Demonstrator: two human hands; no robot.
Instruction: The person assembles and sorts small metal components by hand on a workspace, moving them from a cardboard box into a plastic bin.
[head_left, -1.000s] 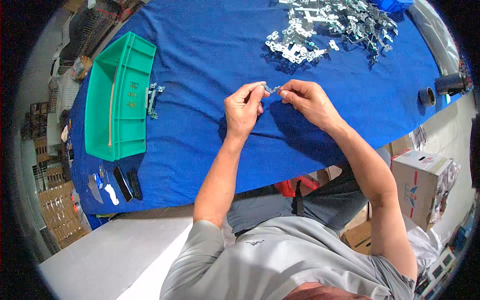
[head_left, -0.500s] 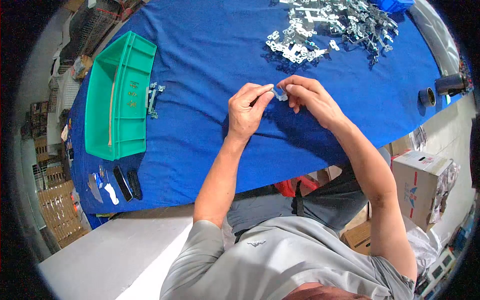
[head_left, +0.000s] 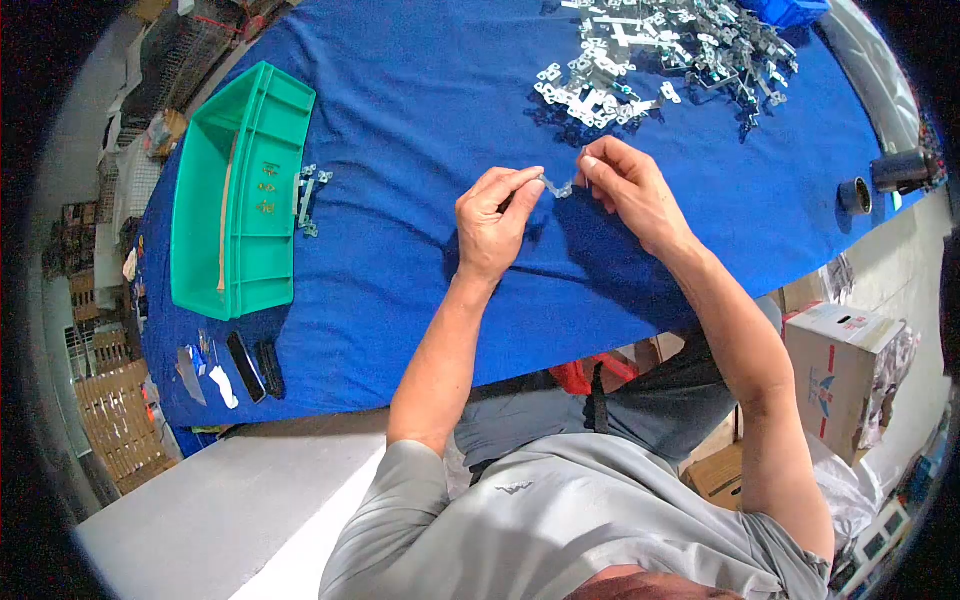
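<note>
My left hand [head_left: 492,220] and my right hand [head_left: 628,190] meet over the middle of the blue cloth [head_left: 420,110], pinching a small silvery metal part [head_left: 560,185] between their fingertips. The left thumb and forefinger hold its left end and the right fingertips hold its right end, lifted slightly higher. A heap of similar metal parts [head_left: 660,50] lies at the far side of the cloth, beyond the hands.
An empty green plastic bin [head_left: 240,190] stands at the left, with a few metal pieces [head_left: 308,200] beside its right wall. Dark small items [head_left: 255,365] lie near the cloth's front left corner. Black rolls [head_left: 880,175] sit at the right edge. A cardboard box [head_left: 840,370] stands on the floor.
My right hand has shifted up and to the right, raising its end of the metal part. The left hand has barely moved.
</note>
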